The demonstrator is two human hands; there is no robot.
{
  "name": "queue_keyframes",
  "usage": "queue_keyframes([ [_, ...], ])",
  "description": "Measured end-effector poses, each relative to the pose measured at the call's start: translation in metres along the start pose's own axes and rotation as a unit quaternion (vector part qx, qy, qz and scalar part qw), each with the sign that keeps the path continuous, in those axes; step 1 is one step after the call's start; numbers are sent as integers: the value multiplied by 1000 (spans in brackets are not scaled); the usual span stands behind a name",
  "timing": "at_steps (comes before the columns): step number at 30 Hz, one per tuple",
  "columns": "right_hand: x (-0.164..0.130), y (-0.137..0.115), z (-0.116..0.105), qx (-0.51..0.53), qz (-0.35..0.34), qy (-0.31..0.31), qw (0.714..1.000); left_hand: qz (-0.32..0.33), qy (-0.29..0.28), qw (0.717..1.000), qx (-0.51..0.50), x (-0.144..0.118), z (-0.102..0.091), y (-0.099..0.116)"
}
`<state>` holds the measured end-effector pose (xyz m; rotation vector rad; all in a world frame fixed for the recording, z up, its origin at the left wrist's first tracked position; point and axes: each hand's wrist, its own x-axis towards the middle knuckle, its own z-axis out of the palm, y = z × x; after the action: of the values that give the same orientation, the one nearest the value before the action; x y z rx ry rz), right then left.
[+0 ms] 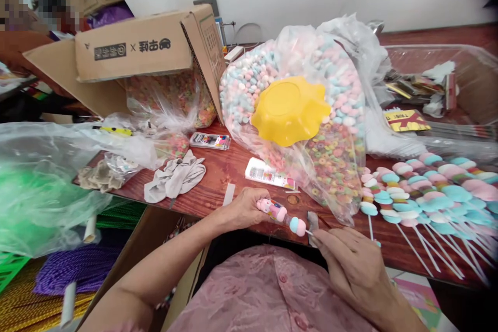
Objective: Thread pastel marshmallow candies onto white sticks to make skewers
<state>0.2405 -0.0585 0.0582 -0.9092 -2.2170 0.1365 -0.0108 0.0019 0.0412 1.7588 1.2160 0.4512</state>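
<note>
My left hand [245, 208] is closed around the upper end of a marshmallow skewer [298, 225], where a pink printed piece [272, 209] shows by the fingertips. A blue and a pink marshmallow sit lower on the same stick. My right hand [352, 257] pinches the bare white end of that stick, with its fingers curled. Just beyond my hands lie a white printed packet [268, 172] and a big clear bag of pastel marshmallows [346, 88]. An upturned yellow scalloped bowl [290, 111] rests on top, and colourful ring-shaped candies [330, 166] show through the plastic below it.
Several finished-looking marshmallow skewers [424, 192] lie piled at the right. Behind them stands a clear plastic tub [474, 78]. An open cardboard box [132, 49], grey gloves [175, 176] and another printed packet [210, 140] are at the left. A person is partly visible far left.
</note>
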Motion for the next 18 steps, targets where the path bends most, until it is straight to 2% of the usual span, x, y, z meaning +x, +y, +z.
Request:
queue_keyframes([
  [5, -5, -3, -1, 8, 80, -10, 997, 78, 17, 990, 116, -2, 3, 5],
  [8, -8, -4, 3, 19, 113, -22, 993, 122, 9, 970, 211, -5, 6, 5],
  [11, -9, -4, 8, 25, 115, -16, 993, 147, 2, 945, 292, -7, 7, 1],
  [14, -7, -3, 8, 37, 119, -33, 992, 158, 35, 929, 332, -9, 6, -4],
  [18, -4, -3, 2, 60, 159, -101, 980, 144, 97, 920, 351, -8, 5, -5],
])
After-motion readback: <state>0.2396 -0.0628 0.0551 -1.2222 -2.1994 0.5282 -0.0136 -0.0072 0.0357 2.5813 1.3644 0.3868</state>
